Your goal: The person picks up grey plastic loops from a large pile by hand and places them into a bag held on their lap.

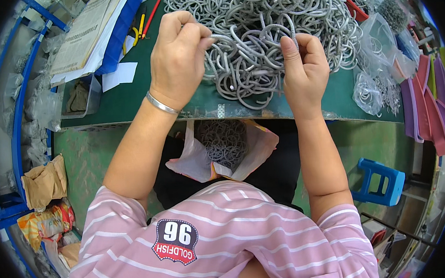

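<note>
Rings (263, 53) of grey metal, mostly open loops, lie in a big tangled heap on the green bench (189, 102), spilling toward its near edge. From where I stand, both hands are at the near side of the heap. The left hand (178, 59), with a silver bracelet (162, 104) at the wrist, is nearly closed, its fingertips drawn together at the end of one ring on the heap's left. The right hand (307, 76) is half curled, thumb upright beside bent fingers; a ring runs up to it, but whether it is gripped I cannot tell.

Below the near edge, between the person's legs, an open bag (190, 159) holds more rings. Far left on the bench are yellow-handled pliers (136, 35) and a red pen (152, 18), with a clear tub (94, 96) nearer. Clear plastic bags (373, 48) sit to the right, and a blue stool (380, 182) stands on the floor.
</note>
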The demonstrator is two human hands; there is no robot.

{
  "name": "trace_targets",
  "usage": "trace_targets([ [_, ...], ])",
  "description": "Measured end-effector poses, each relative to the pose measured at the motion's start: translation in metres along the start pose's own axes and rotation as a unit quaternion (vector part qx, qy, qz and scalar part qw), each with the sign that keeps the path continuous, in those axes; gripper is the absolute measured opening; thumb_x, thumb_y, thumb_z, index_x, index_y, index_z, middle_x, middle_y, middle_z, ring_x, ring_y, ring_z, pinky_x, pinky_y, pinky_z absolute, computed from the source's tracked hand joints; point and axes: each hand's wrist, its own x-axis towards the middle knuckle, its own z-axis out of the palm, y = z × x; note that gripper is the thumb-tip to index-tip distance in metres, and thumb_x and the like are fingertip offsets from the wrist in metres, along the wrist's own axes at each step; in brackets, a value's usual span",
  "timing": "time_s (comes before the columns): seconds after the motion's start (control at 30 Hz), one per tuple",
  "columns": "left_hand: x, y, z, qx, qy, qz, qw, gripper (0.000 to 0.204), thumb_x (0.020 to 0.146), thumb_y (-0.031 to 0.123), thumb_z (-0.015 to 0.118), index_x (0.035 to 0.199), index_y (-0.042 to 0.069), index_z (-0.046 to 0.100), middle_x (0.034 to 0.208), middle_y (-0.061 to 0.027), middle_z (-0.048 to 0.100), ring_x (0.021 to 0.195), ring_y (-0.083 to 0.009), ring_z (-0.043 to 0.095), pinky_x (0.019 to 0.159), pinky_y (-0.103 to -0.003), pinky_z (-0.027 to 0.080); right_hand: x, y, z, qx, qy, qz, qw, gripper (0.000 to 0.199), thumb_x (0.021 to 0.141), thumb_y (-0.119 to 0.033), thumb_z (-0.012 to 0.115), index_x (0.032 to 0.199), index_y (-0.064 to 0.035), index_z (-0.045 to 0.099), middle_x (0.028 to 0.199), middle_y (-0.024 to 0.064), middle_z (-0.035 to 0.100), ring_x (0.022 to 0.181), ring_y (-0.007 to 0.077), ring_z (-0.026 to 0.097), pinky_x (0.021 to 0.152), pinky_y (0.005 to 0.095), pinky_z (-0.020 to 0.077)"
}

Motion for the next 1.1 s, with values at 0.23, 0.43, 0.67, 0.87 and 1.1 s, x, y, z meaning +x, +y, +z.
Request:
trace_targets([
  [0.23,-0.063,-0.008,-0.012,-0.309,-0.122,-0.477,0.813,0.007,0.095,0.005,0.053,0.092,0.000,0.049,0.082,-0.0083,0.058,0.075,-0.0168,0.067,0.063,-0.025,0.053,-0.029,0.015,-0.045,0.260,-0.103,0.350,0.894,0.013,0.093,-0.016,0.064,0.088,-0.0036,0.060,0.066,-0.0009,0.054,0.049,0.0036,0.042,0.043,0.0181,0.0306],
  [0.43,-0.060,0.020,-0.014,-0.196,-0.070,-0.229,0.951,0.004,0.092,0.002,0.057,0.092,-0.001,0.054,0.086,-0.0063,0.061,0.073,-0.0139,0.064,0.064,-0.023,0.051,-0.029,0.026,-0.053,0.277,0.044,0.383,0.880,0.019,0.093,-0.020,0.064,0.087,-0.0032,0.058,0.063,0.0000,0.052,0.042,0.0055,0.041,0.037,0.0183,0.0283],
  [0.67,-0.061,0.007,-0.011,-0.376,-0.034,-0.465,0.801,0.009,0.092,0.009,0.061,0.089,0.002,0.056,0.081,-0.0045,0.060,0.063,-0.0105,0.055,0.058,-0.023,0.048,-0.035,0.025,-0.052,0.066,0.062,0.210,0.973,0.019,0.096,-0.023,0.059,0.087,-0.0063,0.055,0.074,-0.0010,0.060,0.059,0.0025,0.045,0.052,0.0170,0.0344],
  [0.87,-0.098,0.000,-0.011,-0.486,0.020,-0.597,0.638,0.013,0.096,0.017,0.057,0.093,0.005,0.053,0.074,-0.0012,0.057,0.060,-0.0082,0.053,0.055,-0.024,0.048,-0.053,0.027,-0.043,0.144,0.051,0.180,0.972,0.018,0.099,-0.022,0.052,0.093,-0.0066,0.046,0.073,0.0026,0.055,0.052,0.0053,0.047,0.042,0.0185,0.0340],
  [1.1,-0.096,0.011,-0.021,-0.376,-0.054,-0.589,0.714,0.020,0.089,0.011,0.066,0.102,0.001,0.054,0.077,-0.0006,0.057,0.060,-0.0062,0.054,0.052,-0.020,0.047,-0.039,0.017,-0.062,0.227,0.223,0.078,0.945,0.015,0.102,-0.020,0.045,0.094,-0.0086,0.041,0.083,0.0074,0.054,0.052,0.0144,0.051,0.043,0.0219,0.0383],
])
